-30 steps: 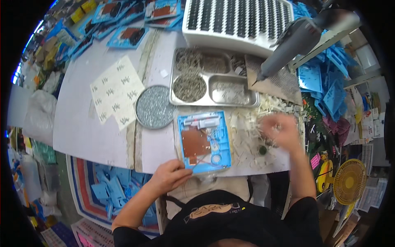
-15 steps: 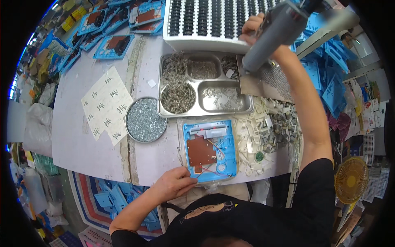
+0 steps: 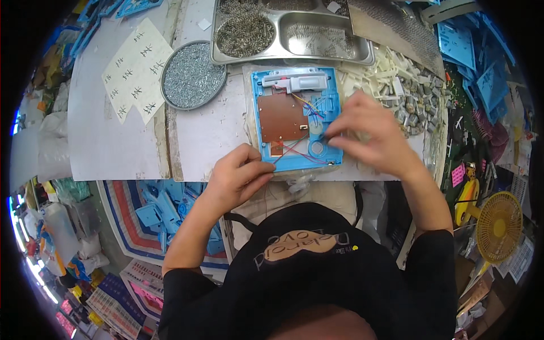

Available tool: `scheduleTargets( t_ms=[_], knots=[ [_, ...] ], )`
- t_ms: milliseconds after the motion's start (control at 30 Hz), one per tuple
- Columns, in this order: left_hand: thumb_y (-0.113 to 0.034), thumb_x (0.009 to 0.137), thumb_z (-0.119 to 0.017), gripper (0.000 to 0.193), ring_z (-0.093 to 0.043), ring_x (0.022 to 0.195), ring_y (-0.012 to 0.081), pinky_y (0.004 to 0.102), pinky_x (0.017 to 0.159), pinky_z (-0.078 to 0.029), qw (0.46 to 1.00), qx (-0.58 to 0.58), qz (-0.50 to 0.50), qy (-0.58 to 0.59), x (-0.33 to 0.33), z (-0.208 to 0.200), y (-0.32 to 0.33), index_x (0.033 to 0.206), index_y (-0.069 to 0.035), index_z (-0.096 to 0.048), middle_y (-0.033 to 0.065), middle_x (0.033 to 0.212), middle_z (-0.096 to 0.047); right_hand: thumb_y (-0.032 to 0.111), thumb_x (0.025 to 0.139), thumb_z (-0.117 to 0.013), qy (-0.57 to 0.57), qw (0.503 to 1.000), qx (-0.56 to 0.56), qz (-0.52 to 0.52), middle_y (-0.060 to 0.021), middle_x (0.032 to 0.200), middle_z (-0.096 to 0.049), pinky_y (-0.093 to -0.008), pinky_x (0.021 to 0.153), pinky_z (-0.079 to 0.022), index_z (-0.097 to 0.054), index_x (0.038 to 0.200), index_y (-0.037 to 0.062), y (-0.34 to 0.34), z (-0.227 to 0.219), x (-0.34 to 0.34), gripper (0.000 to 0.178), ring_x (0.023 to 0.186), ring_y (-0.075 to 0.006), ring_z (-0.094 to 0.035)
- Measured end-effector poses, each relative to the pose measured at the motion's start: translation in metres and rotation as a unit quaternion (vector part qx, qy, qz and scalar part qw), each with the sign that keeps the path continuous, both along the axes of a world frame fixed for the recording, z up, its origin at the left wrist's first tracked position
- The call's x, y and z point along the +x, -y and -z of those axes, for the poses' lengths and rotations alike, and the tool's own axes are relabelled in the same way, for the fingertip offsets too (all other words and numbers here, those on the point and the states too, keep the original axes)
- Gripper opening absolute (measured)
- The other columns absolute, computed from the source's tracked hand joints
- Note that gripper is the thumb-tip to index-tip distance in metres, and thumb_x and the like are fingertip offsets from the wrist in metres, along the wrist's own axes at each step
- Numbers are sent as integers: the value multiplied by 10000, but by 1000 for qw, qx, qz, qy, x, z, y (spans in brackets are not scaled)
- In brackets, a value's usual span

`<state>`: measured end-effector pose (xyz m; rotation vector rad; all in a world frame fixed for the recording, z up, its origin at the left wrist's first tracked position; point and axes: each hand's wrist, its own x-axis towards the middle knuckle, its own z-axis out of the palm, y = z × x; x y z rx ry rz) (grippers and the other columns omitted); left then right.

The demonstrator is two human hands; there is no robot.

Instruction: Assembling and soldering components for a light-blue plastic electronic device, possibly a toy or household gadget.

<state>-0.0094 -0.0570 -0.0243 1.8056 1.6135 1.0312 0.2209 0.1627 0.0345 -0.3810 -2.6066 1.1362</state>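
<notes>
on my remote feed i see the left hand, fingers bent, touching the near left corner of the open blue casing; whether it pinches anything, i cannot tell. the right hand, blurred, curls over the casing's right side, its grip likewise unclear to me. beyond, left, sits a round dish; farther, a metal tray.

Centre: I see smooth blue plastic on the casing, a flat matt brown finish on the board | top: glossy metal tray | upper left: shiny metal bits, matt paper sheet | left: I read the table as smooth, matt white | bottom: matt black cloth shirt
</notes>
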Motion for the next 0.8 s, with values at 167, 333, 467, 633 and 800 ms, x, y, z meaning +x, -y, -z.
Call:
scheduleTargets(
  t_ms=[167,333,467,633,800],
  knots=[
    [-67,777,-821,217,-627,754,255,357,640,-514,1000,-4,-11,-12,2,-2,3,979,-68,-742,82,885,-583,130,731,-844,-45,987,118,-98,-30,957,-689,-410,846,-492,-742,953,120,2,28,-11,245,990,-301,-563],
    [-61,755,-818,225,-633,749,249,358,635,-517,999,19,-11,-31,3,-2,3,968,-69,-745,77,875,-599,132,720,-858,-68,987,123,-83,-10,1034,-698,-414,865,-481,-755,964,134,6,43,-2,265,1004,-302,-545],
    [-52,724,-822,248,-638,748,251,361,634,-520,998,29,7,-59,1,-10,2,960,-78,-751,74,871,-606,144,722,-870,-114,988,80,-73,-3,1058,-706,-407,876,-474,-766,979,140,5,59,0,277,1015,-292,-535],
    [-32,709,-831,246,-642,758,250,351,646,-524,999,0,14,-39,-5,-12,2,937,-64,-744,76,873,-604,148,727,-872,-138,988,61,-39,11,1069,-712,-406,879,-474,-775,951,144,14,68,1,244,1024,-284,-536],
    [-15,701,-835,270,-609,772,228,332,656,-494,1000,-6,12,-4,-6,-7,0,952,-71,-751,71,878,-574,175,729,-869,-101,986,100,-89,14,1063,-704,-407,872,-480,-769,989,153,3,57,-1,280,1041,-278,-554]
  ],
)
